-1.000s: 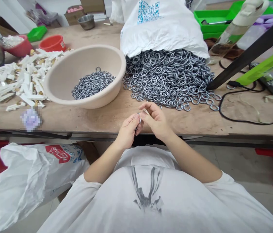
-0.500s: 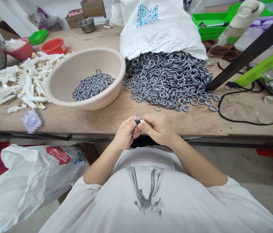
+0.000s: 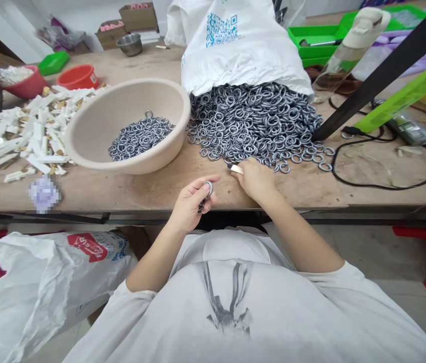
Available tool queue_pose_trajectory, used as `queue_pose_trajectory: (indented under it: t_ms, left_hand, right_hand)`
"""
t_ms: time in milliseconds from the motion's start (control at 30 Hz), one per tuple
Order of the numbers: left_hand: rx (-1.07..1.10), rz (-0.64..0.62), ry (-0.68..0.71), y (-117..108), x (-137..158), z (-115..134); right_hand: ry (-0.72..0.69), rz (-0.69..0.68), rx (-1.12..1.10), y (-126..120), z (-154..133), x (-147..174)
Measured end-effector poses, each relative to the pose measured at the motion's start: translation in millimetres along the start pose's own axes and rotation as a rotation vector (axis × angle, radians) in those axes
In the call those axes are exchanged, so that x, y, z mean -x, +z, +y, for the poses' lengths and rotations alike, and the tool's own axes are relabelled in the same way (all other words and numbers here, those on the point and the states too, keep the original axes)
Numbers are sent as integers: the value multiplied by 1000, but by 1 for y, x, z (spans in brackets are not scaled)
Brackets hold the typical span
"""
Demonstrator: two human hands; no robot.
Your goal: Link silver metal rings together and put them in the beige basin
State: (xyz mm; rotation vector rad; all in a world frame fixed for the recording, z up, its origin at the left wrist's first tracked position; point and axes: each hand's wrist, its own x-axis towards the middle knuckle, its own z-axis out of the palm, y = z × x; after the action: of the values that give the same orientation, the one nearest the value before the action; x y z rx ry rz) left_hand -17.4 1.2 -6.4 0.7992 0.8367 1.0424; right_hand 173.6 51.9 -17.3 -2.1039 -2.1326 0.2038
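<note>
At the table's (image 3: pixel 152 191) left end we see white pieces (image 3: pixel 42 136) in a loose heap, then the beige bowl (image 3: pixel 95 116) with its batch of rings (image 3: pixel 140 138), set back from the front edge. Next, above that edge, we find the left hand (image 3: pixel 188 206) pinching one ring (image 3: pixel 208 188) between thumb and fingers, with something dark under it that we cannot make out. Half a second ago both hands met here; now the right hand (image 3: pixel 258 179) has moved off to the near rim of the ring pile (image 3: pixel 258 121), which spills from the white sack (image 3: pixel 243 65). We take this to mean that the two-handed work on the held ring has broken off. The right hand is curled around a small tool (image 3: pixel 237 169); we cannot tell whether its fingers also grip a loose ring. The tool's dark tip points left, toward the bowl, its long axis slanting slightly away from the front edge. The held ring, being round, has no long axis; it stands tipped up on its rim.
</note>
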Motion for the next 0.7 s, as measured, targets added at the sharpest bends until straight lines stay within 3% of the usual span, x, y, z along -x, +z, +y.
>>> queue_pose_trajectory:
  t_ms: [233,500,700]
  left_hand:
    - [60,121,-77,-3,-6,1]
    - [65,163,-32,0,-7,0]
    - [12,99,-35,1,-6,1]
  right_hand:
    - [22,36,35,6,0,-3]
    - [42,38,38,0,4,-3]
    - [100,65,49,-1,16,1]
